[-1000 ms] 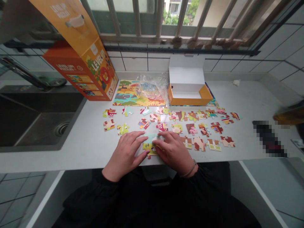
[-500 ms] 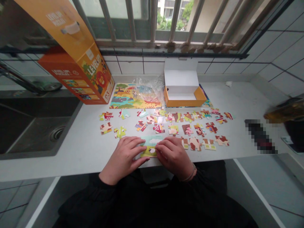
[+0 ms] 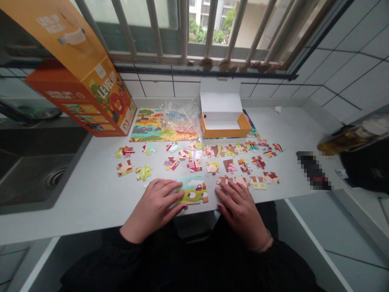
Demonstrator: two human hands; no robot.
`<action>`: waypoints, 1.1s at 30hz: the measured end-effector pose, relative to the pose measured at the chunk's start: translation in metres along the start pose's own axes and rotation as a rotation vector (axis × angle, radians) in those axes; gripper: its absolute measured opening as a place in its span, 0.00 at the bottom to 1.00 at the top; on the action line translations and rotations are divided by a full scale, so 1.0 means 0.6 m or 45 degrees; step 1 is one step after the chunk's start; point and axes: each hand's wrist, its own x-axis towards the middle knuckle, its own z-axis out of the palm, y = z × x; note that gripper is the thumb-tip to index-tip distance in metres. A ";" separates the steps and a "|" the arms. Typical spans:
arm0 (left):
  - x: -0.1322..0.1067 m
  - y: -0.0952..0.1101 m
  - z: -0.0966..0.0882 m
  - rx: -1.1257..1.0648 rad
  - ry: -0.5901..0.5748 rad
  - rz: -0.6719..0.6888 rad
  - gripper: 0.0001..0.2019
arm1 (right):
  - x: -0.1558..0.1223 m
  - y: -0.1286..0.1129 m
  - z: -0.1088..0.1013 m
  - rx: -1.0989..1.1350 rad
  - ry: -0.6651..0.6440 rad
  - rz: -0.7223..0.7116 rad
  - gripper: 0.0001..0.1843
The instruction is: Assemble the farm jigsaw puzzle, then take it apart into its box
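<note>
A joined section of jigsaw puzzle [image 3: 194,190], printed with sheep, a red tractor and a pale sky, lies flat near the counter's front edge. Resting on its left side is my left hand [image 3: 159,202], fingers stretched out over part of the picture. My right hand [image 3: 238,202] is a little to the right of the section, apart from it. Its fingers are spread and lie over or beside a brown-patched puzzle piece [image 3: 225,181] in the nearest row, and nothing shows in its grasp. Loose puzzle pieces [image 3: 194,165] lie in rows beyond both hands.
Behind the pieces stand an open yellow box [image 3: 226,132] and a tall orange puzzle box [image 3: 100,101]. Clear plastic wrap [image 3: 179,115] lies on a printed puzzle board [image 3: 146,129]. A sink [image 3: 39,170] is at left; a bottle [image 3: 352,136] at right.
My right hand has let go of the puzzle section's right side and moved right, uncovering the tractor and sheep. My left hand stays on the section. The whole view has shifted slightly.
</note>
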 end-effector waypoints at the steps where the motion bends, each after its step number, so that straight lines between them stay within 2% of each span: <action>1: 0.003 0.005 0.002 0.001 -0.004 0.004 0.12 | -0.004 0.005 -0.001 -0.009 -0.002 0.005 0.26; 6: 0.012 0.035 0.011 0.025 -0.022 0.038 0.15 | -0.018 0.019 -0.009 -0.089 -0.002 0.110 0.24; 9: -0.002 0.041 0.008 0.042 0.048 -0.012 0.19 | -0.023 0.023 -0.012 -0.119 0.070 0.165 0.23; 11: -0.025 0.030 -0.002 0.056 0.136 -0.109 0.19 | -0.026 0.023 -0.013 -0.103 0.128 0.156 0.22; 14: -0.068 -0.006 -0.022 0.157 0.246 -0.314 0.13 | -0.026 0.015 -0.012 -0.035 0.196 0.091 0.22; 17: -0.103 -0.044 -0.039 0.199 0.206 -0.414 0.14 | -0.017 -0.007 -0.007 0.057 0.222 0.017 0.22; 20: -0.116 -0.063 -0.043 0.216 0.117 -0.409 0.14 | 0.001 -0.038 0.000 0.140 0.188 -0.073 0.22; 23: -0.108 -0.058 -0.037 0.200 0.096 -0.382 0.12 | 0.024 -0.068 0.009 0.176 0.131 -0.134 0.23; 26: -0.088 -0.039 -0.026 0.155 0.094 -0.352 0.12 | 0.044 -0.085 0.020 0.179 0.066 -0.161 0.22; 30: -0.058 -0.015 -0.016 0.079 0.066 -0.323 0.11 | 0.054 -0.087 0.033 0.159 0.031 -0.171 0.22; 33: -0.040 -0.010 -0.013 0.032 0.029 -0.321 0.11 | 0.053 -0.085 0.038 0.154 0.056 -0.160 0.22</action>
